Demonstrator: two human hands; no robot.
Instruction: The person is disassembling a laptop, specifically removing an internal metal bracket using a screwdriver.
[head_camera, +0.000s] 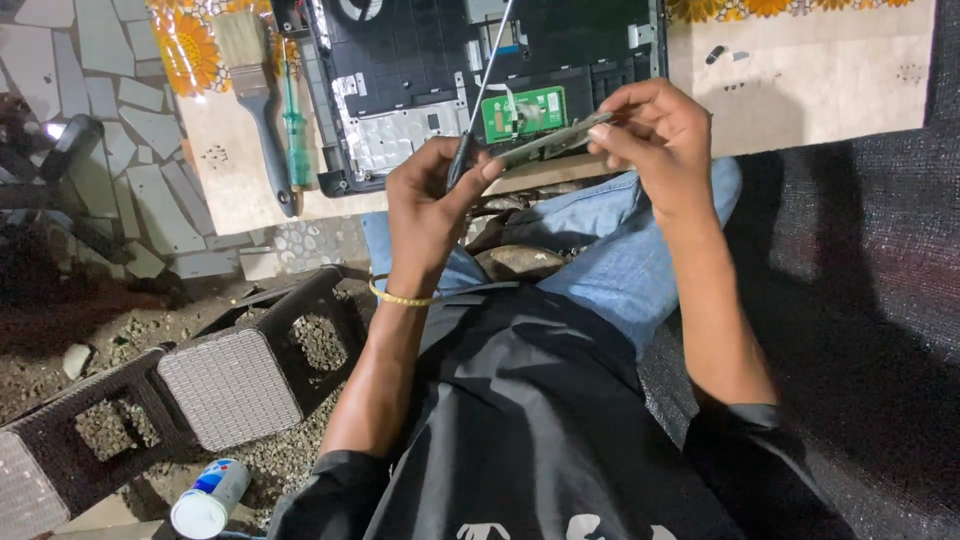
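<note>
A thin, flat metal strip (548, 143), grey and slightly tilted, is held in the air just in front of the opened laptop base (480, 80), above the person's lap. The right hand (655, 140) pinches its far end between thumb and fingertips, closed firmly on it, while the thumb of the left hand (430, 200) presses on its near end. The left hand is also wrapped around the dark handle of a screwdriver (482, 95), whose thin shaft rises over the laptop base; a yellow bangle (398, 297) circles that wrist. Inside the laptop base, just behind the strip, a green circuit board (524, 112) lies beside a silver foil-covered patch (400, 135). Left of the laptop base, on the pale table (800, 90), lie a green-handled screwdriver (296, 130) and, further left, a paintbrush (255, 90) with a dark grey handle. A flowered orange cloth (190, 50) shows at the table's far left corner. Below the laptop base are the person's blue jeans (620, 260) and black shirt (540, 430). Well to the lower left of the laptop base stands a dark woven stool (230, 385), and near it a white and blue can (210, 498) lies on gravel.
</note>
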